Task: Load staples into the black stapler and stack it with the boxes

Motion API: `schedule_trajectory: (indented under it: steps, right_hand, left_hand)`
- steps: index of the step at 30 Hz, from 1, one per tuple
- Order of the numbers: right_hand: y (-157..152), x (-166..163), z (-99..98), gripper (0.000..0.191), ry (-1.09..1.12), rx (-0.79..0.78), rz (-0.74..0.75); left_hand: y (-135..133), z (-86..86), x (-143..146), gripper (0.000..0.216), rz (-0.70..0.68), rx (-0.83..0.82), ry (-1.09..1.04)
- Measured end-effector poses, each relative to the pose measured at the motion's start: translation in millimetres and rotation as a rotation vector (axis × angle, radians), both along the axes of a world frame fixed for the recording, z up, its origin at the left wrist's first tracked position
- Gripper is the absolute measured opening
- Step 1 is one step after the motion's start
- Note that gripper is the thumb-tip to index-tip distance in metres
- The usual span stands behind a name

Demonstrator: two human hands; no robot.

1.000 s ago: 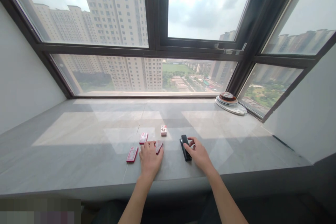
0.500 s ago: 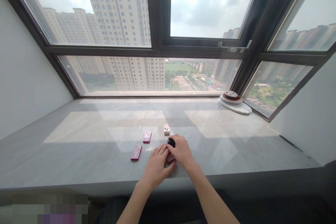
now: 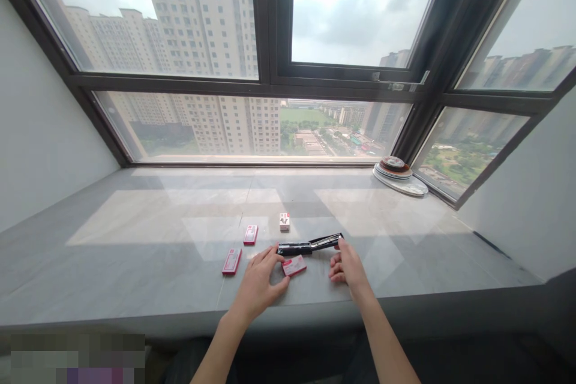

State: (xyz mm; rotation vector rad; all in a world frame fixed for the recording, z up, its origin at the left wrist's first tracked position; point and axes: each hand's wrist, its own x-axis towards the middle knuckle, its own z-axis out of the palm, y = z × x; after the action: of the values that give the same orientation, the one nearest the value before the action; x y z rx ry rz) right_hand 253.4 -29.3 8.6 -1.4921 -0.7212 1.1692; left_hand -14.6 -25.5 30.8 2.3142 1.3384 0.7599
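A black stapler (image 3: 294,248) lies unfolded on the stone sill, its arm swung out to the right and its metal inside showing. My left hand (image 3: 256,282) rests at its left end, fingertips touching or very near it, thumb apart. Between that thumb and the fingers, just below the stapler, is a pink-and-white small box (image 3: 294,266). My right hand (image 3: 351,269) pinches the stapler's right tip, its other fingers curled. Behind the stapler stands a small white box (image 3: 284,221). To the left lie two flat pink boxes, the farther box (image 3: 251,234) and the nearer box (image 3: 231,261).
A stack of plates (image 3: 398,179) sits in the far right corner by the window frame (image 3: 270,85). The grey stone sill (image 3: 148,240) runs between white walls, and its front edge is close to my forearms.
My right hand has moved right with one end of the stapler, which now stretches open. The left hand stays low beside it, and the pink box under the hands has come into view.
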Motion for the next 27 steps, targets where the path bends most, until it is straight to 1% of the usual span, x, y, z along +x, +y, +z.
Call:
schedule_trajectory:
  steps: [2, 3, 4, 5, 8, 11, 13, 15, 17, 20, 23, 27]
  right_hand:
    - [-5.6, -14.1, 3.2, 0.047, -0.189, -0.073, 0.216]
    - [-7.4, -23.5, 6.2, 0.045, -0.275, -0.069, 0.302]
    - [-8.6, -32.9, 9.7, 0.042, -0.352, -0.039, 0.356]
    - [-9.6, -41.0, 13.3, 0.039, -0.418, 0.004, 0.378]
    - [-12.5, -48.9, 21.7, 0.035, -0.534, 0.086, 0.383]
    - [-16.4, -34.0, 24.3, 0.034, -0.582, 0.08, 0.374]
    - [-18.0, -23.4, 25.1, 0.031, -0.647, 0.083, 0.333]
    - [-16.5, -21.6, 27.4, 0.028, -0.733, 0.128, 0.286]
    - [-10.8, -31.1, 30.8, 0.026, -0.786, 0.196, 0.282]
    - [3.2, -58.7, 33.5, 0.025, -0.788, 0.254, 0.335]
    - [17.0, -84.9, 28.7, 0.022, -0.72, 0.239, 0.344]
    - [28.5, -103.1, 19.8, 0.02, -0.582, 0.25, 0.274]
  left_hand:
    - [2.7, 0.2, 0.8, 0.028, 0.002, 0.0, -0.003]
    - [4.2, 0.4, 0.6, 0.027, 0.003, 0.004, -0.004]
    - [5.9, 0.6, -0.3, 0.027, 0.003, 0.005, -0.007]
    - [7.5, 0.8, -1.8, 0.028, -0.002, 0.002, -0.013]
    - [11.0, 1.7, -8.8, 0.027, -0.039, -0.021, -0.048]
    - [10.5, 2.7, -13.6, 0.023, -0.054, -0.021, -0.077]
    - [8.0, 3.2, -13.2, 0.022, -0.042, -0.001, -0.08]
    - [5.3, 3.4, -11.0, 0.022, -0.027, 0.021, -0.072]
    - [3.4, 3.2, -8.8, 0.023, -0.018, 0.029, -0.06]
    - [3.0, 1.7, -8.3, 0.027, -0.019, 0.019, -0.052]
    - [4.5, -1.0, -10.0, 0.03, -0.023, 0.012, -0.057]
    - [8.1, -4.4, -11.7, 0.033, -0.031, 0.012, -0.063]
